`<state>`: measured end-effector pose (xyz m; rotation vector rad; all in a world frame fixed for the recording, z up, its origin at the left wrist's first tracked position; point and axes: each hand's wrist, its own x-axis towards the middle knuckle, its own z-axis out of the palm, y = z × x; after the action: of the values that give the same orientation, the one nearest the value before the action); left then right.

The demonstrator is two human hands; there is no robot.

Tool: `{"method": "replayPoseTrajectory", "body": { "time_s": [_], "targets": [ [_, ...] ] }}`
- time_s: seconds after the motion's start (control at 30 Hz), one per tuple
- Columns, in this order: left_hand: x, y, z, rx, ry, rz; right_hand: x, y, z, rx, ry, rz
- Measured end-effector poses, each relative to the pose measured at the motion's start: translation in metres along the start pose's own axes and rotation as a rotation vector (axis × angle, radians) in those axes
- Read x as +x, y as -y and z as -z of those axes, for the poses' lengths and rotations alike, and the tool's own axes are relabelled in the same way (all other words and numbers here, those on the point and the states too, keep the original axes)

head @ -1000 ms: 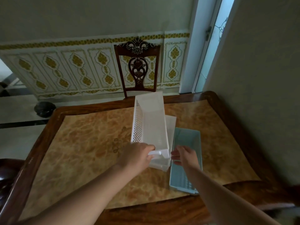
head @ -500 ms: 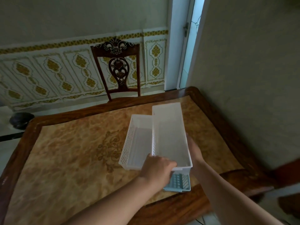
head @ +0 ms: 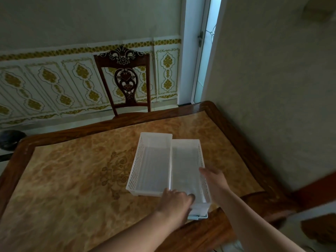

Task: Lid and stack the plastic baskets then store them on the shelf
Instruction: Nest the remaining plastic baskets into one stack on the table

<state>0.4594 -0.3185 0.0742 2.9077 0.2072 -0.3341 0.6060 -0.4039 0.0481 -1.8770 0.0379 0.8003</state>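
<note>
Two white plastic baskets with perforated sides sit side by side on a table, both open at the top. The right basket rests on a pale blue basket – only the blue one's near end peeks out below it, close to the table's near edge. The left basket stands directly on the tabletop, its long side touching the right basket. The left hand grips the near end of the right basket, fingers curled over its rim. The right hand holds the same basket's right wall, thumb over the rim – its fingers are hidden. The table has an amber marbled top and a dark wooden border. A carved wooden chair stands at the far side, before a wall of gold-patterned tiles
</note>
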Motion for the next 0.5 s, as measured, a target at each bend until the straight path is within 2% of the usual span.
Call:
{"method": "replayPoseTrajectory", "body": {
  "time_s": [0.2, 0.3, 0.4, 0.5],
  "targets": [
    [0.004, 0.01, -0.025, -0.01, 0.103, 0.058, 0.007, -0.018, -0.009, -0.304, -0.015, 0.141],
    [-0.001, 0.02, -0.044, -0.068, 0.074, 0.074, 0.008, -0.027, -0.01, -0.373, -0.044, 0.182],
    [-0.007, 0.031, -0.064, -0.109, -0.046, 0.124, 0.009, -0.038, -0.01, -0.473, -0.114, 0.227],
    [-0.007, 0.042, -0.075, -0.137, -0.008, 0.163, 0.008, -0.052, -0.01, -0.59, -0.111, 0.292]
  ]
}}
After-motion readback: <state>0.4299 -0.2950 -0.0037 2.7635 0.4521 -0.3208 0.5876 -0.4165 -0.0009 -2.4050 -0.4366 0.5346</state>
